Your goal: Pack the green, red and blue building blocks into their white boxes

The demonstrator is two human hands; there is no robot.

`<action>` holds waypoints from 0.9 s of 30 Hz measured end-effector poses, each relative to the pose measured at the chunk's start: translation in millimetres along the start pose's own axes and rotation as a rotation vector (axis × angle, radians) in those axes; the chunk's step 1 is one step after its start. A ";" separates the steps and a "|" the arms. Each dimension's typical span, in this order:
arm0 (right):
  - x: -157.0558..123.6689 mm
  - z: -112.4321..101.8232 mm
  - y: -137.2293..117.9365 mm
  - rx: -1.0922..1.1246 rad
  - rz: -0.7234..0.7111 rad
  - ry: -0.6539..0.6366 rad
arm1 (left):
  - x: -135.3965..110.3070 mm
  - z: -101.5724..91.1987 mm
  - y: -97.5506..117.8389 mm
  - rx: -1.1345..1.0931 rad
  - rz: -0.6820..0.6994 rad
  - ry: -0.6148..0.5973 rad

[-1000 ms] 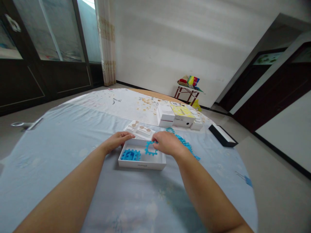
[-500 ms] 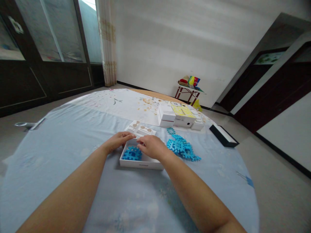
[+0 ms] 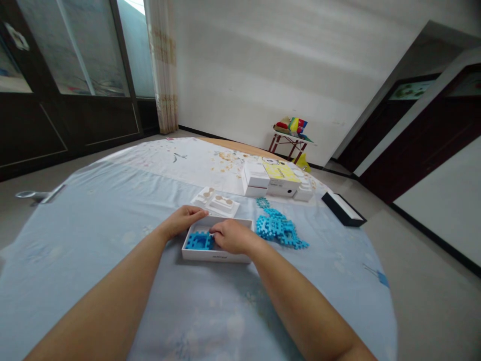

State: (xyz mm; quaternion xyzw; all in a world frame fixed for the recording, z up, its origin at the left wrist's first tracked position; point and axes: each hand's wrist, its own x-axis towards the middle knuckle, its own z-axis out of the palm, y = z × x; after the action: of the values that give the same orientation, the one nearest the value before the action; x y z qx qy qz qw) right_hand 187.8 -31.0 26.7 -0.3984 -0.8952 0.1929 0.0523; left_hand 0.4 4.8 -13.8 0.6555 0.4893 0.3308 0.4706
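A shallow white box [image 3: 221, 256] sits open in front of me. Blue interlocking plastic blocks [image 3: 199, 241], joined into a hollow square shape, lie in its left part. At the far left of the rim, my left hand [image 3: 186, 220] closes its fingers on the box edge. My right hand [image 3: 233, 236] reaches down inside, fingers curled, its fingertips at the right edge of the blue blocks; the palm hides part of the grip. To the right of the box is a loose pile of more blue blocks [image 3: 280, 228].
Behind the box lies a white molded tray [image 3: 225, 203]. Farther back stand a white box [image 3: 256, 179] and a yellow-topped box [image 3: 281, 173]. A black box part [image 3: 343, 209] is at the right table edge, and a metal clip [image 3: 52, 194] at the left edge.
My right hand has lowered from above the box to inside it. The blue blocks have shifted slightly left and tilted differently. My left hand stays at the rim.
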 end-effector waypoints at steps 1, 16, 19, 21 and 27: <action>-2.3 -1.6 1.4 0.023 0.007 0.025 | 0.1 0.3 -0.3 0.008 0.006 -0.006; -105.1 -51.2 112.3 0.035 0.305 0.509 | 1.9 9.4 5.3 0.069 -0.095 0.304; -110.8 -48.8 119.8 -0.046 0.333 0.364 | 2.2 2.1 0.5 0.109 -0.086 0.414; -110.0 -47.1 120.0 -0.078 0.362 0.296 | 1.8 -2.6 -1.6 0.142 -0.080 0.474; -107.7 -48.3 121.6 -0.083 0.351 0.274 | 0.5 -6.6 -7.2 0.159 -0.145 0.508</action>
State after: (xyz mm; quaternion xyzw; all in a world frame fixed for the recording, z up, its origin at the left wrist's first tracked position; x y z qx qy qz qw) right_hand 357.0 -21.4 30.7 -0.5725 -0.8037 0.1059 0.1227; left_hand -7.8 7.7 -18.3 0.5496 0.6619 0.4105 0.3023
